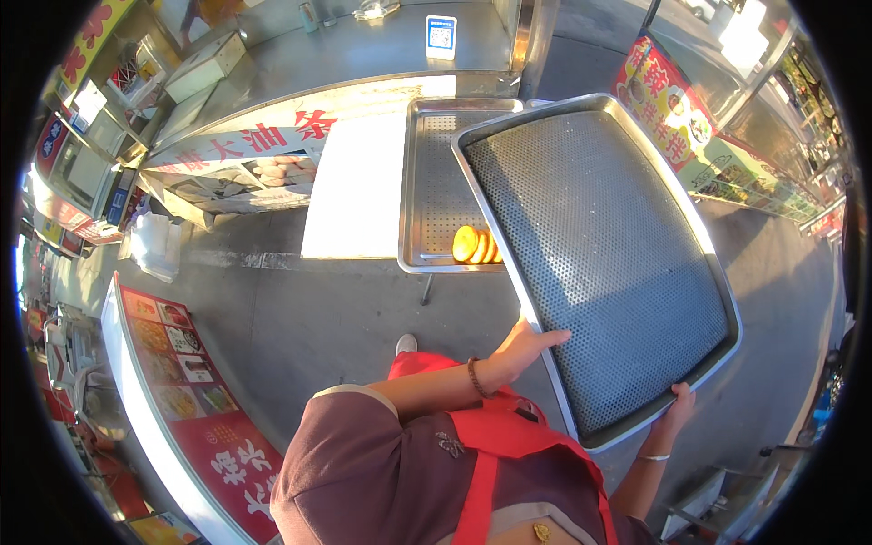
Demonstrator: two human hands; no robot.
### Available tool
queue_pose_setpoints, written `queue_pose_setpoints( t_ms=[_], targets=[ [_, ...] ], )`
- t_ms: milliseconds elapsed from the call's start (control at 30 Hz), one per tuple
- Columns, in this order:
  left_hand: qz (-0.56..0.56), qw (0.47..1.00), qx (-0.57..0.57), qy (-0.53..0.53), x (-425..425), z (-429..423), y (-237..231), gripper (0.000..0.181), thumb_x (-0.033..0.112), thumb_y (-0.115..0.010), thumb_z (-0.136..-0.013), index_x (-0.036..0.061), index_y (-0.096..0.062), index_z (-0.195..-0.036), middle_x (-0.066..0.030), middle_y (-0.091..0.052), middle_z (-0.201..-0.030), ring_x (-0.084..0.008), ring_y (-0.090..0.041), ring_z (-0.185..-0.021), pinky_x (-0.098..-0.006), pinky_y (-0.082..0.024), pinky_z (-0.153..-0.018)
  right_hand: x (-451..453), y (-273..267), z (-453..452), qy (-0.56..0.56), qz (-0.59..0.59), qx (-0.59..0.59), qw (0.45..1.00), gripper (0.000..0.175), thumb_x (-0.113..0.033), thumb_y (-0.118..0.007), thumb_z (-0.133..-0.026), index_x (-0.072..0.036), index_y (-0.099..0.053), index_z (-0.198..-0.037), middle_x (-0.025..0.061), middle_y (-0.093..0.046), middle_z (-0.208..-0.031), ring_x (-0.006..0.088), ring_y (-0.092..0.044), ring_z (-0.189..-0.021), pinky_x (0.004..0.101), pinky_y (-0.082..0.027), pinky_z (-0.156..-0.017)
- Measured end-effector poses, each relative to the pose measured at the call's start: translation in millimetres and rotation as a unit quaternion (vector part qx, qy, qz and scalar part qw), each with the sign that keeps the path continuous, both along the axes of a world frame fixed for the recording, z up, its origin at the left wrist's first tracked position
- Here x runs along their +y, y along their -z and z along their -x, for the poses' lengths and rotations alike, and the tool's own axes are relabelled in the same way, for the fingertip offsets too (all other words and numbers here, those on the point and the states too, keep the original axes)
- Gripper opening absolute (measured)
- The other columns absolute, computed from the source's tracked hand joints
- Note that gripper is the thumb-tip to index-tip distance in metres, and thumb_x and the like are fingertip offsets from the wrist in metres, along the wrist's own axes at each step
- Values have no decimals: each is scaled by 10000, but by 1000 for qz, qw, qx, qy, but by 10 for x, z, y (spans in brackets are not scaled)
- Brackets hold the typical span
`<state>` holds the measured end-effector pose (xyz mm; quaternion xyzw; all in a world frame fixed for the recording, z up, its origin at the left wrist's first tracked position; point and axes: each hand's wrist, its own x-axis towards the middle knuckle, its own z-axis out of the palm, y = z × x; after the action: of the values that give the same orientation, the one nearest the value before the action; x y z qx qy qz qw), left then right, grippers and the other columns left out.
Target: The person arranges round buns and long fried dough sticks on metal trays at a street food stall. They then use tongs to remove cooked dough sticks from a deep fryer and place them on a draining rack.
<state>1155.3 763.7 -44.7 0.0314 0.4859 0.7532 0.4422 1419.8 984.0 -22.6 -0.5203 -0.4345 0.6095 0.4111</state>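
I hold a large rectangular metal tray (pixel 606 259) with a perforated bottom, angled out in front of me. My left hand (pixel 521 351) grips its left rim, the thumb reaching over the inside. Around its near right rim close the fingers of my right hand (pixel 674 409). The perforated surface carries no food, only a few pale specks. Partly covered by it, a second perforated metal tray (pixel 436 184) rests at the stand ahead. A row of round golden cakes (pixel 470 244) sits at that tray's near edge; the held tray hides the rest of the row.
Left of the second tray lies a bright white board (pixel 354 191). Behind runs a metal counter (pixel 368 44) with a printed code stand (pixel 441 37). A red sign panel with food pictures (pixel 191 381) stands to my left. White plastic bags (pixel 153 245) hang farther left. Another sign (pixel 661 102) stands at right.
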Motion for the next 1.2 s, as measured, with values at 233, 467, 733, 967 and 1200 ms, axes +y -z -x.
queue_pose_setpoints(
  t_ms=[233, 467, 733, 967, 1200],
  targets=[
    [17, 970, -20, -242, -1755, 1814, 279, 303, -90, -523, -764, -38, -557, -1061, -92, -636, -933, -207, -603, -844, -323, -511, -782, -1698, 180, 2351, -132, 72, 91, 984, 403, 42, -523, -766, 38, -533, -1168, 69, -586, -1057, 198, -570, -954, 307, -472, -869],
    [128, 964, 46, -230, -3795, 3726, 788, 192, -57, -525, -704, 0, -569, -882, -53, -590, -783, -190, -571, -692, -316, -502, -622, -3506, 754, 3785, -311, 395, 151, 851, 220, 37, -627, -821, -55, -616, -1020, 42, -619, -983, 175, -590, -942, 334, -483, -833],
    [191, 969, 77, -139, -4597, 4925, 1464, 350, -62, -508, -710, -29, -582, -1051, -90, -628, -920, -224, -591, -824, -347, -512, -750, -4544, 1405, 4435, -317, 508, 43, 800, 71, -33, -644, -880, -21, -596, -931, 72, -537, -1058, 196, -506, -1064, 410, -467, -980],
    [209, 972, 52, -92, -4555, 5515, 1921, 394, -32, -535, -709, -33, -572, -1102, -100, -623, -940, -236, -595, -838, -343, -516, -780, -4854, 1925, 4914, -268, 580, 53, 767, 117, -67, -682, -872, -23, -599, -942, 90, -591, -964, 216, -590, -920, 395, -546, -913],
    [179, 972, -86, -129, -4509, 5775, 2298, 248, 84, -628, -793, 8, -617, -1029, -106, -672, -965, -253, -640, -850, -394, -543, -761, -4781, 2193, 5056, -347, 579, 46, 736, 232, -250, -697, -905, -64, -585, -986, 117, -617, -1020, 256, -613, -1020, 395, -525, -930]
  ],
)
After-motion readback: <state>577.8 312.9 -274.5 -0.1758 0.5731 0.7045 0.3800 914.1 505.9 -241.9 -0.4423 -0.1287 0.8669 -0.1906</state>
